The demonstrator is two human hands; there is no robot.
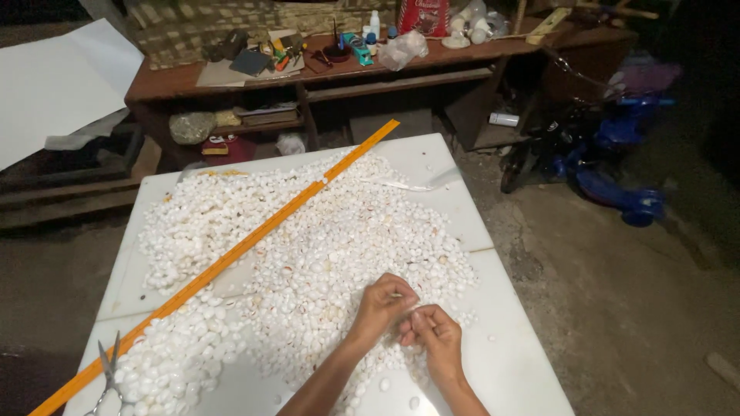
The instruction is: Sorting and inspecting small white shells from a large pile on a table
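Observation:
A wide heap of small white shells (pixel 308 246) covers a white board (pixel 509 354) on the floor. My left hand (pixel 381 308) and my right hand (pixel 433 335) meet over the heap's near right edge, fingertips pinched together. Each seems to pinch a small white shell, but the pieces are too small to make out clearly. A long orange ruler (pixel 231 258) lies diagonally across the shells, to the left of my hands. A pair of scissors (pixel 108 377) rests at the board's near left corner.
A cluttered brown wooden shelf unit (pixel 324 73) stands behind the board. A blue toy ride-on vehicle (pixel 609 162) sits on the dirt floor at right. A large white sheet (pixel 54 85) leans at the far left. A thin white strip (pixel 408 185) lies near the board's far edge.

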